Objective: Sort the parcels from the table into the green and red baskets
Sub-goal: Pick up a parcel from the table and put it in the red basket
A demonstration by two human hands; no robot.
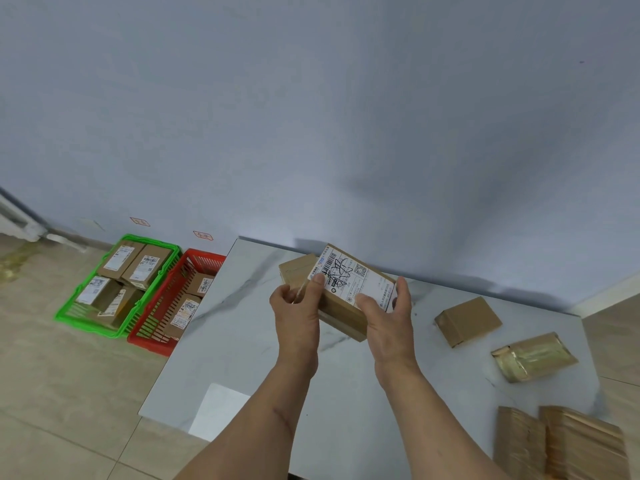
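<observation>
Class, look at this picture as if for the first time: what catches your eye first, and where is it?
First, the labelled parcel held up over the table by the left hand and right hand, mid-picture. Next, the green basket and red basket on the floor at left, both holding boxes.

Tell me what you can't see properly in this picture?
- Label on the held box: head view, writing too small, and both hands, left hand and right hand, cover its ends.
- Red basket: the table edge hides its right side.
- Padded envelopes: cut off by the bottom edge.
- Small box behind the held one: partly hidden.
</observation>
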